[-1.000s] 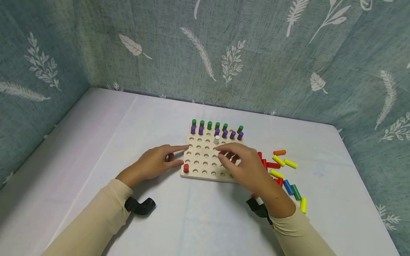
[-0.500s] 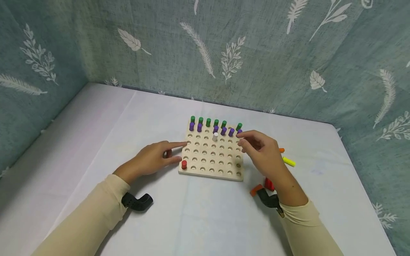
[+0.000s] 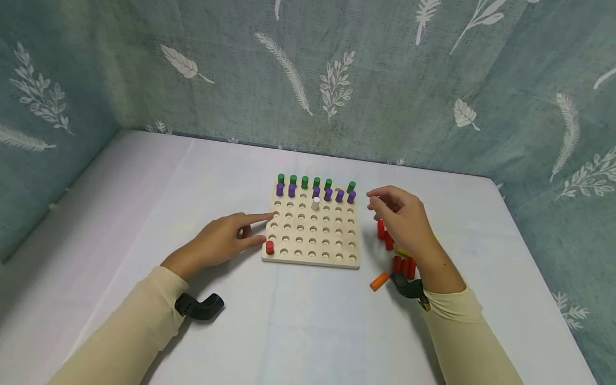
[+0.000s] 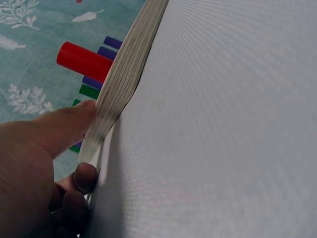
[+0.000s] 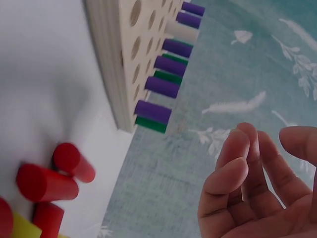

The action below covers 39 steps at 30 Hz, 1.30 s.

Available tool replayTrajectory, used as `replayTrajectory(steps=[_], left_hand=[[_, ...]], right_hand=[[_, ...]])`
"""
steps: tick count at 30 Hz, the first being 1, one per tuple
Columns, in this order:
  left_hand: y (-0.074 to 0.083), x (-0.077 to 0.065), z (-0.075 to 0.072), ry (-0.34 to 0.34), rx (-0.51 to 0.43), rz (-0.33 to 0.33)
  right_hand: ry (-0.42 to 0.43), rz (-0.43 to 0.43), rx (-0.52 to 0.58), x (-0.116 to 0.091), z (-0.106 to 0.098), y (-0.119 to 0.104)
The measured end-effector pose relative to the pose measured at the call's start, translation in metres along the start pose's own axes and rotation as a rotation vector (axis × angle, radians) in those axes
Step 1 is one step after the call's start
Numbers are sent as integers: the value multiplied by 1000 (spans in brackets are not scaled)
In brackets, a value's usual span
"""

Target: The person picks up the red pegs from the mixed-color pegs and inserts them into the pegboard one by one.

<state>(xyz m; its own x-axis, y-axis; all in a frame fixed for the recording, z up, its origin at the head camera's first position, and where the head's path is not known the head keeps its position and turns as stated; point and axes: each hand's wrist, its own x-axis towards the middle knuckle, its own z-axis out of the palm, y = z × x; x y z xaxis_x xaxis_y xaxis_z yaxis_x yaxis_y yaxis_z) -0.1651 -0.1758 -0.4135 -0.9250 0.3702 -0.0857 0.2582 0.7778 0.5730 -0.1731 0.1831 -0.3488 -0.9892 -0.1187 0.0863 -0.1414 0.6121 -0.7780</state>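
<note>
A pale wooden pegboard (image 3: 311, 259) lies in the middle of the table in the head view. Along its far side stand a row of green pegs (image 3: 305, 182) and a row of purple pegs (image 3: 339, 195). One white peg (image 3: 315, 203) is upright just in front of the purple ones, and a red peg (image 3: 270, 247) fills the near left corner. My left hand (image 3: 221, 239) touches the board's left edge with extended index finger and thumb. Past the board's right edge, my right hand (image 3: 399, 216) is raised with loosely bent fingers, holding nothing; the right wrist view shows thumb and fingers apart.
Loose red pegs (image 3: 380, 229) lie right of the board, partly under my right hand and wrist. An orange peg (image 3: 379, 281) rests nearer the front. A yellow peg (image 3: 402, 252) shows among them. A patterned green cloth (image 3: 308, 80) hangs behind the table.
My right hand has moved from above the board off to the right, past its edge. The left hand stays at the board's left edge. The head view has shifted slightly.
</note>
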Motion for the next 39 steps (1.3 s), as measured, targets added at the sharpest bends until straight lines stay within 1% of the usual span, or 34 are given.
replayTrajectory(steps=[5, 8, 13, 19, 24, 26, 31, 39], left_hand=[[-1, -2, 1, 3, -4, -2], [-2, -2, 2, -2, -5, -2], [1, 0, -1, 9, -17, 7], [1, -2, 0, -8, -7, -2], [2, -2, 0, 9, -7, 5], [1, -2, -1, 12, -12, 8], [0, -2, 0, -10, -10, 2], [1, 2, -1, 2, -5, 14]], right_hand=[[-18, 40, -44, 4, -2, 5], [-40, 72, -48, 5, -6, 10], [-48, 100, -58, 8, -11, 14], [-93, 122, -129, 10, -10, 22], [-106, 139, -181, 12, -11, 27], [-121, 151, -191, 13, -11, 29], [-166, 206, -222, 15, -11, 33], [-172, 238, -305, 17, -10, 38]])
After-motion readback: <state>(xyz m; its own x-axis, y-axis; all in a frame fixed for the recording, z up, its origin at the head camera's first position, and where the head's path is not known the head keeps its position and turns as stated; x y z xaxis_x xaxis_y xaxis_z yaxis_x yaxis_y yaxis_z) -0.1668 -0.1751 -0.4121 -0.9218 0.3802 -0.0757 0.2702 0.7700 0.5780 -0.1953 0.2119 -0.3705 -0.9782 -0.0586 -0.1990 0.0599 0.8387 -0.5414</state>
